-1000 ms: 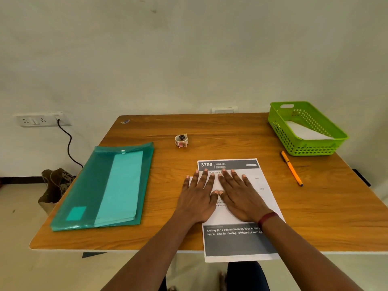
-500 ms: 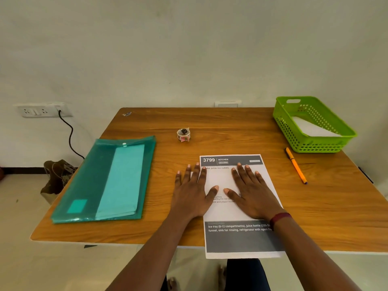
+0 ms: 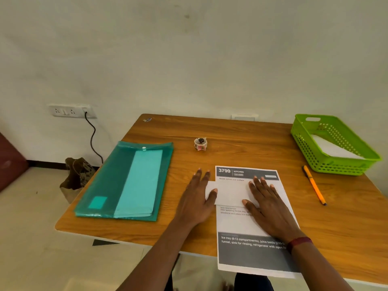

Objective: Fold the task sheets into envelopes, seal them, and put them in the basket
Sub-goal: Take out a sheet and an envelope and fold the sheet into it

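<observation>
Left hand [image 3: 196, 201], right hand [image 3: 267, 206] flat, gripping nothing, on slip [image 3: 231, 193] atop task sheet [image 3: 237, 221]; folding looks barely begun, nothing sealed; basket [image 3: 327, 164] right of sheet holds paper [image 3: 333, 148].

Sheet [image 3: 231, 222], header band [image 3: 252, 172]: "3799" in white, followed by "KITCHEN". The smaller marks beneath it and at the band's right end are illegible. The line under the band is too blurred to read. The small print at mid-sheet is partly legible: "washing the ice tray" and "sequence and place it in the", both cut off by the right hand [image 3: 270, 208]. Footer band [image 3: 247, 257], white print: "Ice tray (6-12 compartments), juice bottle (200-" and "funnel, sink for rinsing, refrigerator with open". The ends of both lines are hidden.
</observation>
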Available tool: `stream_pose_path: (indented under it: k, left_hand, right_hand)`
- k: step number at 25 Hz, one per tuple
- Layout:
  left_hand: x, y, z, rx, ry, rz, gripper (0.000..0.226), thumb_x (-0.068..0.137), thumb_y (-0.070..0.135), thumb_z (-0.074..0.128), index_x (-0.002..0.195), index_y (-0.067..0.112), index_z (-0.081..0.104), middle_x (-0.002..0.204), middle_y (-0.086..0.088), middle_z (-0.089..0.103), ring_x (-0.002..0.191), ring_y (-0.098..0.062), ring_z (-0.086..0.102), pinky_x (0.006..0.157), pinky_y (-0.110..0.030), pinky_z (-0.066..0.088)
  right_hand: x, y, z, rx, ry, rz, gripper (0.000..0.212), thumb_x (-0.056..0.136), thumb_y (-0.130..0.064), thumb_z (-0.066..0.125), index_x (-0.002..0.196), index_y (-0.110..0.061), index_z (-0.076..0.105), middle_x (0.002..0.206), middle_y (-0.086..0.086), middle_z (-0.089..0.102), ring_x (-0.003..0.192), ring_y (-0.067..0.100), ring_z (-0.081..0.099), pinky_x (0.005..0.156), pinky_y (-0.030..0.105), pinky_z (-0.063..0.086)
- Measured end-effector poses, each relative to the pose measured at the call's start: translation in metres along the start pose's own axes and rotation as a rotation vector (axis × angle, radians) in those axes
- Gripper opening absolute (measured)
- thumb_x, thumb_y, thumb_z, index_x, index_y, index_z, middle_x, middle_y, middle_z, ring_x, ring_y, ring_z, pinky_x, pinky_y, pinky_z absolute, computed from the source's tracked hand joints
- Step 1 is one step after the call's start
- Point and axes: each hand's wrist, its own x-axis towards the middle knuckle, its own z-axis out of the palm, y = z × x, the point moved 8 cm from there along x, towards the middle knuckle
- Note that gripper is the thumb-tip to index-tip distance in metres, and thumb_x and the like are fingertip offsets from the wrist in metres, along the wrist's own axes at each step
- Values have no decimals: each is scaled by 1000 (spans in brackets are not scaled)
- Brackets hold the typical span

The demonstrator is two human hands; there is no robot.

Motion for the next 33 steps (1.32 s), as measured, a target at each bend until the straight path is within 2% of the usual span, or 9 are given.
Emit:
stream_pose_path:
  k: [3, 5, 10, 14, 18, 25, 28, 30, 33]
  left_hand:
    - [-13, -32, -75, -136, 287, -52, 59, 99, 40, 50, 152, 27, 28, 159, 4, 26, 145, -16, 26, 117, -35, 28]
    - [-17, -69, -125, -125, 442, -131, 56, 96, 30, 58, 148, 20, 39, 151, -3, 41, 134, -22, 44, 111, -42, 40]
    - [-14, -150, -206, 50, 601, -224, 43, 89, 13, 61, 131, 4, 57, 128, -16, 62, 115, -32, 59, 100, -41, 45]
    - [-17, -221, -213, 82, 508, -470, 37, 90, 21, 58, 124, 6, 59, 112, -13, 65, 102, -30, 60, 88, -45, 50]
    - [-23, -252, -188, 108, 412, -568, 22, 95, 32, 49, 105, 14, 57, 97, -3, 62, 88, -20, 58, 74, -34, 44]
    - [-18, -265, -178, 214, 426, -556, 52, 99, 47, 37, 135, 10, 49, 120, -4, 58, 104, -18, 54, 89, -35, 47]
    - [-16, -269, -177, 269, 421, -563, 59, 98, 53, 35, 138, 12, 49, 123, -4, 57, 108, -18, 53, 93, -35, 48]
    - [-17, -272, -177, 241, 438, -571, 60, 98, 54, 35, 141, 13, 47, 127, -3, 56, 112, -17, 52, 97, -35, 46]
    - [-18, -271, -177, 212, 451, -578, 61, 97, 57, 36, 143, 18, 44, 133, 0, 53, 118, -17, 49, 102, -37, 44]
  right_hand:
    - [6, -27, -18, 33, 52, -101, 85, 85, -75, -1, 152, -24, 9, 159, -6, -1, 148, 13, -2, 120, 32, 5]
    - [20, -64, -34, 22, 71, -217, 80, 88, -71, 6, 152, -24, 10, 157, -8, 0, 146, 11, -3, 117, 29, 8]
    - [75, -168, -41, 49, -49, -461, 66, 98, -53, 35, 153, -23, 16, 161, -4, 6, 149, 13, 4, 116, 31, 20]
    - [122, -238, -13, 109, -107, -585, 58, 99, -41, 44, 149, -17, 30, 156, 4, 31, 143, 16, 26, 114, 32, 30]
    - [166, -279, 22, 40, -186, -581, 61, 100, -46, 38, 151, -16, 25, 156, 6, 29, 143, 21, 27, 115, 38, 30]
    - [225, -321, 37, 26, -182, -598, 56, 100, -43, 37, 145, -10, 35, 145, 11, 43, 132, 28, 39, 109, 42, 35]
    - [269, -314, 29, 107, -123, -483, 37, 99, -36, 40, 125, -13, 53, 125, 11, 58, 114, 29, 54, 92, 41, 46]
    - [297, -305, 25, 135, -148, -397, 22, 97, -23, 43, 108, -15, 61, 108, 10, 65, 99, 28, 60, 76, 34, 45]
    - [325, -297, 23, 102, -216, -320, 22, 90, -8, 52, 99, -14, 72, 102, 6, 71, 91, 22, 62, 77, 32, 49]
